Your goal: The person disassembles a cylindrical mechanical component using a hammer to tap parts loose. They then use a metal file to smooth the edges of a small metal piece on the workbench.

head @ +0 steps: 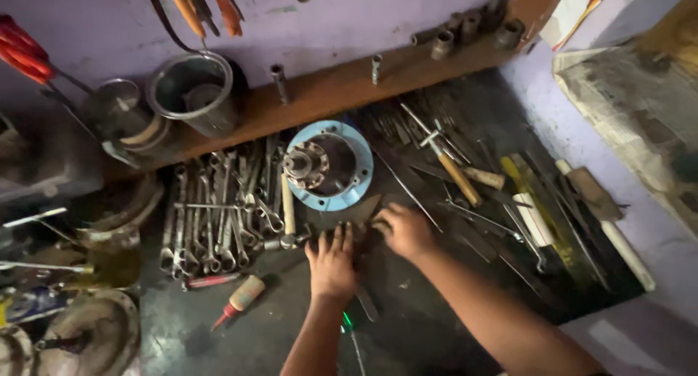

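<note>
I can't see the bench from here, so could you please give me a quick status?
Left hand flat on dark metal pieces. Right hand gripping them. Blue round flange just beyond.

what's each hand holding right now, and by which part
Neither clearly grips anything. The left hand lies flat on a dark flat metal piece; the right hand touches its far end, fingers curled, grip unclear.

My left hand (332, 263) and right hand (404, 231) are bare, without gloves, rings or a watch. Both my forearms are uncovered as far as they show, with no sleeve anywhere along them. My fingernails are short, with dark grime around the fingertips.
</note>
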